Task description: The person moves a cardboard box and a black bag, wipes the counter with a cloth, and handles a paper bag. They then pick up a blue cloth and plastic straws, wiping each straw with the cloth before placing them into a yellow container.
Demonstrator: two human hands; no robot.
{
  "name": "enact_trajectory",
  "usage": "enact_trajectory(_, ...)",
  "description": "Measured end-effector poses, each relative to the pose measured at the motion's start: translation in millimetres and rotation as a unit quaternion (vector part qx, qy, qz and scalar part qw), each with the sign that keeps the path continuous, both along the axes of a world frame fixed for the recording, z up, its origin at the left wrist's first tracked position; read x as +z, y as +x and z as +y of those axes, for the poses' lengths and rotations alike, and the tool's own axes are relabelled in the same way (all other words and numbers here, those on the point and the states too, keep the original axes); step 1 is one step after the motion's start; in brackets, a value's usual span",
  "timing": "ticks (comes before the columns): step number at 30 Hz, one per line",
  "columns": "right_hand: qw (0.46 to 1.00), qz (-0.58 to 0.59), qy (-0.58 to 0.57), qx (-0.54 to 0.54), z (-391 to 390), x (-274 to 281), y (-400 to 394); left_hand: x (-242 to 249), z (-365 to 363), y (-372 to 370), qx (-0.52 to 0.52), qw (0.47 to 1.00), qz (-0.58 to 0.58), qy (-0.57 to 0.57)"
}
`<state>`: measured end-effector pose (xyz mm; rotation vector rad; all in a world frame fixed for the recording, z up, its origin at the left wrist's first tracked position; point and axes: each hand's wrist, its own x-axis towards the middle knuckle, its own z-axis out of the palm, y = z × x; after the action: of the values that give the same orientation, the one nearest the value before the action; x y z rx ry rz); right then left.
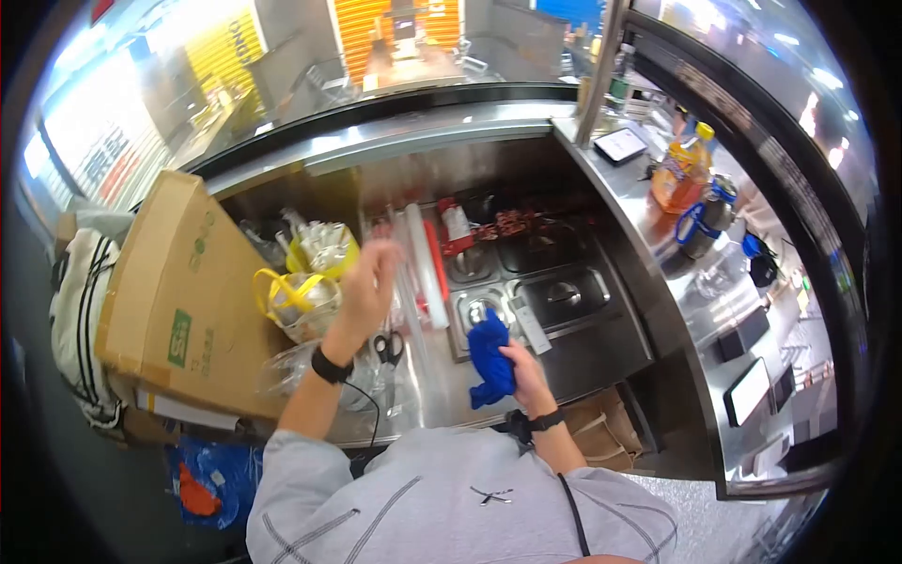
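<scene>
My right hand (528,378) is closed on a bunched blue cloth (490,359), held over the front of the steel counter by the metal lids. My left hand (368,287) is raised above the counter, its fingers blurred, with no object visible in it. Near it on the left stands a white bag with yellow handles (305,299). Black-handled scissors (388,348) lie below my left hand. Between my hands are a long white roll (427,273) and a red strip (437,258). A white label or remote-like item (531,325) rests beside the steel lid (564,293).
A large cardboard box (178,291) stands at the left. On the right-hand steel counter (648,230) are a bottle of orange liquid (681,174), a dark flask (709,216) and a tablet (749,392). A raised steel edge (413,141) runs along the back.
</scene>
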<state>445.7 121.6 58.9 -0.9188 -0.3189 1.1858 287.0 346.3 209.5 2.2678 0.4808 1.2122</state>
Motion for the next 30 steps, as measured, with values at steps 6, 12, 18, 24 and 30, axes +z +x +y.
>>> enact_trajectory(6, 0.988, -0.119, -0.011, 0.099, 21, 11, -30, -172, -50, 47, -0.04, 0.941, -0.064, -0.329)
enact_trajectory(12, 0.933, -0.163, -0.166, 0.275, 7, -41, -55, -203, -55, 39, -0.031, 0.728, -0.137, -0.671)
enact_trajectory(18, 0.924, -0.163, -0.169, 0.3, 13, -33, -38, -194, -37, 29, -0.119, 0.665, -0.14, -0.724)
enact_trajectory(24, 0.979, 0.097, -0.155, 0.09, 59, -12, -19, -201, -15, 48, -0.166, 0.825, -0.053, -0.538)
enact_trajectory(30, 0.945, 0.281, -0.036, 0.163, 92, -19, 9, -194, 13, 45, -0.225, 0.802, 0.022, -0.553)
